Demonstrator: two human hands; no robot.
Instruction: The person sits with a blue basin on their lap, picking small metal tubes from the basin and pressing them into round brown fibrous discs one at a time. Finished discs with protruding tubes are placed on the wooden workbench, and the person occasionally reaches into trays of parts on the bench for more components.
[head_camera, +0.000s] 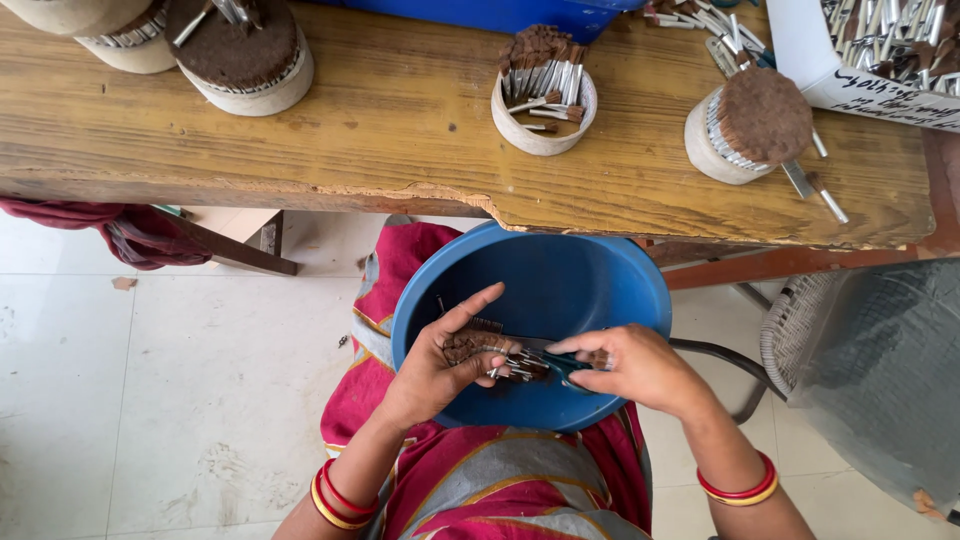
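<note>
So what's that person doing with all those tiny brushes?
A person sits with a blue bowl on their lap. The left hand holds a small bunch of brown-tipped brush heads over it, and the right hand holds scissors against them. On the wooden table above, a white cup holds more brush heads, with round bundles nearby.

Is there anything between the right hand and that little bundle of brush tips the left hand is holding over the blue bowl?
Nothing visible blocks it. The right hand already meets the bundle of brush tips through the scissors it holds, while the left hand pinches the bundle above the blue bowl.
</note>
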